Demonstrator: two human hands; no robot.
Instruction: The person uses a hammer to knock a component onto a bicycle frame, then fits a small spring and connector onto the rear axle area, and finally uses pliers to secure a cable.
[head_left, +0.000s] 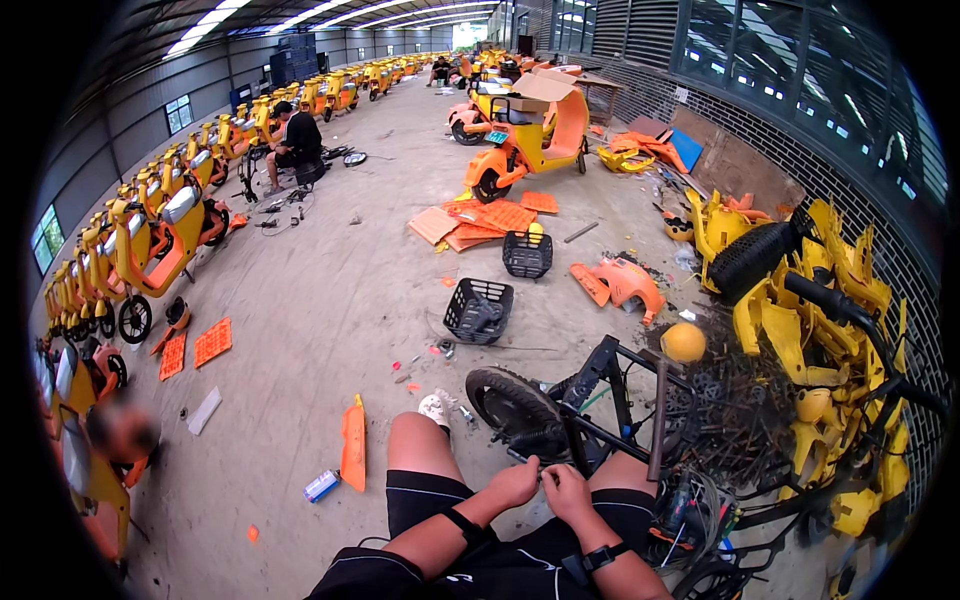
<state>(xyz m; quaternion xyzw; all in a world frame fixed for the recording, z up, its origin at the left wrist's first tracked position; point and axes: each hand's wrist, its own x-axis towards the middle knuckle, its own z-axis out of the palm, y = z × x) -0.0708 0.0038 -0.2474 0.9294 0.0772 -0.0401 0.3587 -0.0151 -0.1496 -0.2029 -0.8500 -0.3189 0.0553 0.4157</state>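
Observation:
My left hand (516,482) and my right hand (567,493) are close together above my lap, fingers curled in. Something small and dark shows at the left fingertips, too small to name; what the right fingers pinch is hidden. Just beyond them a stripped black scooter frame (597,372) lies tilted between my knees and the parts pile. Its wheel (512,402), with a black tyre, points toward my left foot. A dark metal tube (658,420) stands up by my right knee.
Yellow body panels (783,330) and a heap of dark metal parts (735,400) lie to the right. Ahead are black baskets (478,310), orange panels (490,215) and an orange scooter (530,140). Scooter rows (150,240) line the left; a person (298,138) sits nearby. A can (321,486) lies left.

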